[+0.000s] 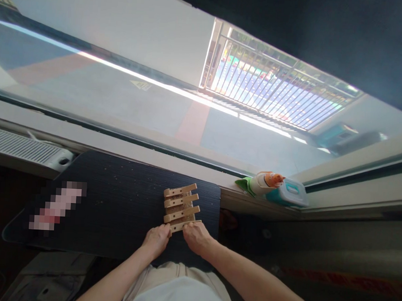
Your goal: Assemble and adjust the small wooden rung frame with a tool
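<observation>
On the dark table [124, 200] in front of me lies a brown, rough-looking piece [183, 205] with several pale wooden strips [181, 202] set across it, roughly parallel. Dark holes dot the strips, and their left ends look thicker. My left hand [157, 240] is closed on the left end of the nearest wooden strip [177, 228]. Closer to its right end, my right hand [196, 236] grips the same strip, fingers curled over it. Both hands hide parts of this strip, and how it is fixed to the brown piece cannot be made out.
A pixelated pink-and-red item [58, 206] lies on the table's left. Along the window stand a white slatted heater [22, 146] at left, and at right a white bottle-like object [261, 183] with an orange top beside a teal box with a pale lid [291, 192].
</observation>
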Tool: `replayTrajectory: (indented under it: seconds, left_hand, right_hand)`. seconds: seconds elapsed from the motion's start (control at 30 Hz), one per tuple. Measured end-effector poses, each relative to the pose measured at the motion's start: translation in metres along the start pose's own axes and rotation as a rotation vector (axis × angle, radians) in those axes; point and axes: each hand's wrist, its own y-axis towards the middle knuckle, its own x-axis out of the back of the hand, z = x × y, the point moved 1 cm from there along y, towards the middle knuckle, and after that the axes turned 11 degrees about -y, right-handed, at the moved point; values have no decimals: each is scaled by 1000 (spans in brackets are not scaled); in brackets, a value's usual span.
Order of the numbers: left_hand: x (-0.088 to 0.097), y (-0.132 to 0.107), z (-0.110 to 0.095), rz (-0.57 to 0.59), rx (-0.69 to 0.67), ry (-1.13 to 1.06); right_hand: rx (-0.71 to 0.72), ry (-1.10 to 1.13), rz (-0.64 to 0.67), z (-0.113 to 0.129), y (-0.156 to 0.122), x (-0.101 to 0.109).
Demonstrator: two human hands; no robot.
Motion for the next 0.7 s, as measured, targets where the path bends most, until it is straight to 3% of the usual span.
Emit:
replayTrajectory:
  seconds: [0.13,0.23,0.5,0.6,0.7]
  left_hand:
    - [-1,1,0,-18,-10,11]
    - [-2,2,2,-28,-25,15]
    - [2,0,-1,-29,12,1]
    - [3,0,-2,-36,14,-1]
    - [1,1,-1,-41,7,-5]
  right_hand:
    - [-278,226,95,-10,4,3]
    - [-352,276,132,-11,5,4]
    - [-116,20,-2,-7,-2,30]
    - [24,-17,19,-5,-2,31]
    - [41,-40,-24,-1,-1,23]
